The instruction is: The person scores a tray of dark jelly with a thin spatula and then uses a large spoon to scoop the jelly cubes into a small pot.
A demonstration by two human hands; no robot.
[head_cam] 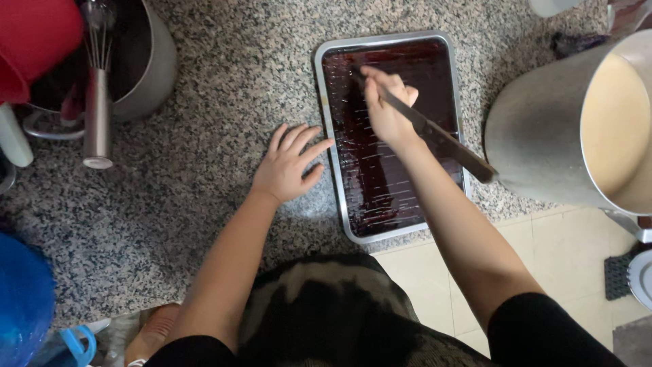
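- Nearest the camera: dark clothing and two bare forearms reaching forward over a speckled granite counter (204, 136), pale tiled floor below its edge.
- Left hand (288, 166) resting flat on the counter, fingers spread and holding nothing, fingertips touching the left rim of a metal tray (326, 129).
- Right hand (387, 109) over the upper middle of the tray, fingers closed firmly around a long knife (435, 136); the dark handle sticking out back and to the right past the wrist, the blade angled up-left with its tip down on the tray's contents.
- Tray lying lengthwise away from the body, close to the counter's front edge, filled with a flat, glossy, very dark red slab (377, 183).
- Fine pale lines crossing most of the slab's surface, seemingly scored cuts or light glinting on it; cannot tell which. No piece lifted out or separated, so judged as cutting or marking under way, with portioning yet to come.
- To the right, just beside the tray: a large metal pot (543, 136) holding pale cream-coloured liquid.
- Far left: a steel bowl (153, 61) with a whisk (98, 102) leaning in it, beside a red container (34, 41).
- Near left edge: a blue object (24, 299), blurred.
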